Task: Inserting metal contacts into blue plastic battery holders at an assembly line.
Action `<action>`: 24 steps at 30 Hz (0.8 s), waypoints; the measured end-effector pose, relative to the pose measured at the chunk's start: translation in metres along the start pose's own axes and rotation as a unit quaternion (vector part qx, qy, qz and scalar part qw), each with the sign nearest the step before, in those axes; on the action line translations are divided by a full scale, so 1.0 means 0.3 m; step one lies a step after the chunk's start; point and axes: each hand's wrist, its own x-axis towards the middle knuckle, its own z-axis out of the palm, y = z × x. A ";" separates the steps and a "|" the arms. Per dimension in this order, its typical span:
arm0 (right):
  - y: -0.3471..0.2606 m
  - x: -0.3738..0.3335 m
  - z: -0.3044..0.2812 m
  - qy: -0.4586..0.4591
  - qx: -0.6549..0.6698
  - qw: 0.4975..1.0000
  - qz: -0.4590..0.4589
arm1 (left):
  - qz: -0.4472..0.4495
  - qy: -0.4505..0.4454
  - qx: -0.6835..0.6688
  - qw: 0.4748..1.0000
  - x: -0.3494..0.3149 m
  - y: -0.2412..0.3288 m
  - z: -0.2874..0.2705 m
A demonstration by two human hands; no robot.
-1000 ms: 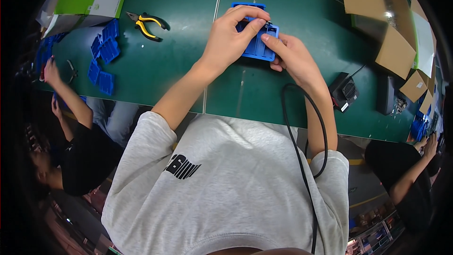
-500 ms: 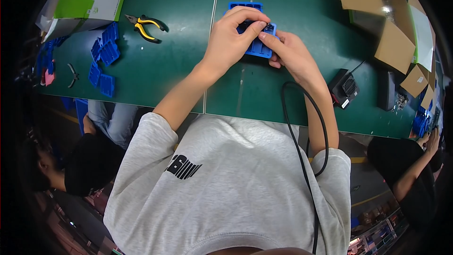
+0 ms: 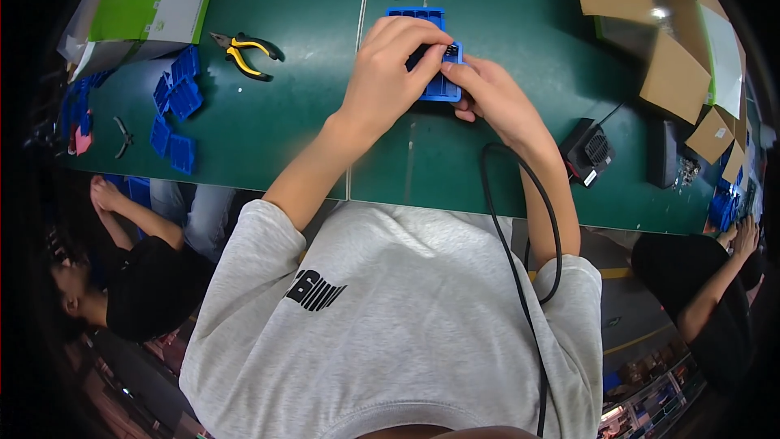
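Observation:
A blue plastic tray point(image 3: 441, 87) with ribbed compartments lies on the green table point(image 3: 309, 130) in front of me. My left hand point(image 3: 390, 73) covers its near left part, fingers curled over it and the fingertips pinching a small dark part at its right edge. My right hand point(image 3: 491, 97) holds the tray's right side, thumb and forefinger meeting the left fingertips at that dark part. A second blue tray point(image 3: 416, 14) pokes out from behind my left hand.
Yellow-handled pliers point(image 3: 246, 50) lie at the left, near several loose blue trays point(image 3: 175, 118) and a green and white box point(image 3: 146, 0). Cardboard boxes point(image 3: 650, 24) stand at the right, a black device point(image 3: 589, 150) with a cable beside them. Other people sit at both sides.
Both hands stayed on the blue tray with small finger shifts. The person at the left lowered an arm from the table edge.

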 end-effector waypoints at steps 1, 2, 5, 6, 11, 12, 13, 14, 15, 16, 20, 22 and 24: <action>0.001 0.001 -0.002 0.000 0.010 1.000 0.001 | -0.009 0.009 -0.005 1.000 0.000 0.002 0.000; 0.003 0.002 -0.002 0.001 0.010 1.000 0.000 | -0.008 0.008 -0.005 1.000 0.001 0.005 0.002; 0.007 0.007 0.000 0.008 0.019 1.000 0.000 | -0.038 0.028 -0.034 0.998 0.000 0.011 0.007; 0.008 0.009 0.002 0.005 0.004 1.000 -0.004 | -0.056 0.028 -0.036 0.997 -0.003 0.010 0.010; 0.025 0.017 -0.002 -0.003 -0.010 1.000 -0.018 | -0.075 0.032 -0.032 0.996 -0.009 0.007 0.019; 0.022 0.016 -0.001 -0.002 -0.019 1.000 -0.019 | -0.080 0.033 -0.036 0.996 -0.009 0.008 0.019; 0.020 0.015 0.001 -0.001 -0.029 0.999 -0.021 | -0.086 0.033 -0.040 0.995 -0.010 0.008 0.019; 0.020 0.015 0.003 0.000 -0.029 0.999 -0.021 | -0.085 0.033 -0.040 0.995 -0.009 0.008 0.018; 0.021 0.015 0.004 0.004 -0.035 0.999 -0.022 | -0.065 0.031 -0.026 0.997 -0.008 0.008 0.017; 0.021 0.016 0.005 0.007 -0.040 0.999 -0.023 | -0.046 0.029 -0.011 0.998 -0.007 0.007 0.016; 0.024 0.019 0.003 -0.004 -0.022 1.000 -0.016 | -0.031 0.030 0.000 0.999 -0.005 0.008 0.010; 0.035 0.025 0.002 -0.006 0.002 1.000 -0.009 | -0.012 0.011 0.018 1.000 -0.007 -0.001 0.007; 0.040 0.029 -0.006 -0.013 0.047 0.999 -0.003 | -0.008 0.010 0.009 1.000 -0.003 -0.008 0.004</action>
